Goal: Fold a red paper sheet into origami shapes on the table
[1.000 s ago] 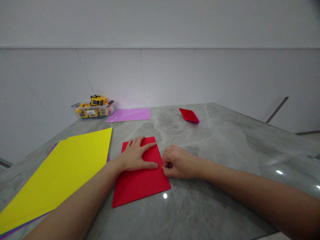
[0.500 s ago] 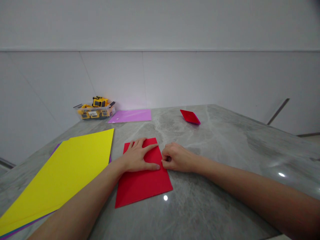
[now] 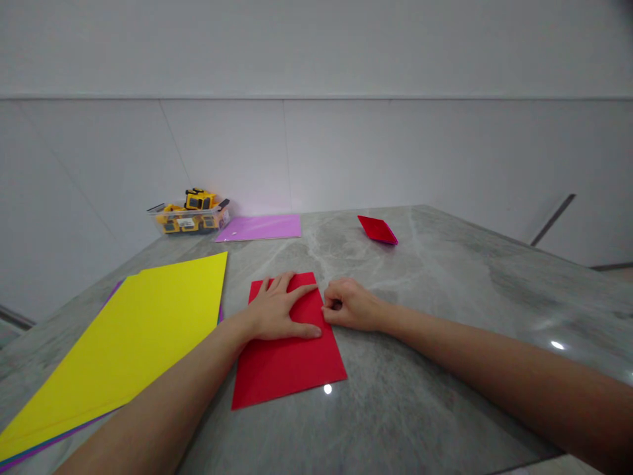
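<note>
A red sheet of paper, seemingly folded, lies flat on the grey marbled table in front of me. My left hand rests on its upper part, fingers spread and palm down, holding nothing. At the sheet's right edge, my right hand is curled into a fist. Its knuckles and thumb side touch or nearly touch that edge, and no object shows inside the curled fingers. Farther back on the right sits a small folded red paper, partly raised off the table.
To the left lies a stack of large sheets with a yellow sheet on top and purple and teal edges beneath. A light purple sheet lies near the wall, beside a clear plastic box of yellow toy vehicles.
The red sheet and my left hand appear slightly farther right. My right fist has shifted a little up along the sheet's right edge. The camera view has moved slightly too.
</note>
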Motion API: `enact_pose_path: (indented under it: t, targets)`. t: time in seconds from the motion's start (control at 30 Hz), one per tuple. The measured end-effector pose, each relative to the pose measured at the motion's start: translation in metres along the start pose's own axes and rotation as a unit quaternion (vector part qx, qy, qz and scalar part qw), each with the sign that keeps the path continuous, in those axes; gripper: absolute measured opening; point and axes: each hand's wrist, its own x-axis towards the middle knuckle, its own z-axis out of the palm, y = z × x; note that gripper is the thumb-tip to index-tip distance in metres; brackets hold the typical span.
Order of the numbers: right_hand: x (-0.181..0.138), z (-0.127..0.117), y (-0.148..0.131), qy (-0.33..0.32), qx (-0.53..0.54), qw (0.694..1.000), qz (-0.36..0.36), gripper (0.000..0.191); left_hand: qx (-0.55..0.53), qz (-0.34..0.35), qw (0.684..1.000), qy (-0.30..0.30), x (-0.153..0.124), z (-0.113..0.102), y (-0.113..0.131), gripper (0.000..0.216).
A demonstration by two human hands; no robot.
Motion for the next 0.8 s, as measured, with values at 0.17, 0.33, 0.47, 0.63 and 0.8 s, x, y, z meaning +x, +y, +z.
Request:
enact_pose_path:
  t: [0.17,0.33,0.47,0.63,0.8]
  targets:
    - [0.003,0.003,0.006,0.008,0.017,1.0,0.017,0.02,0.001,-0.006,1.0,-0.004,0.0,0.001,-0.001,0.099]
    - [0.008,0.003,0.012,0.009,0.018,0.999,0.03,0.018,0.001,-0.01,1.0,-0.005,0.001,0.002,-0.004,0.101]
    - [0.017,0.002,0.018,0.005,0.015,0.999,0.035,0.018,0.001,-0.013,1.0,-0.006,0.001,0.003,-0.004,0.105]
    - [0.029,0.003,0.029,-0.001,0.012,0.999,0.047,0.016,-0.003,-0.016,1.0,-0.011,0.0,0.001,-0.001,0.105]
    - [0.039,0.003,0.036,-0.006,0.002,0.998,0.056,0.016,-0.012,-0.021,1.0,-0.017,-0.001,-0.001,0.0,0.105]
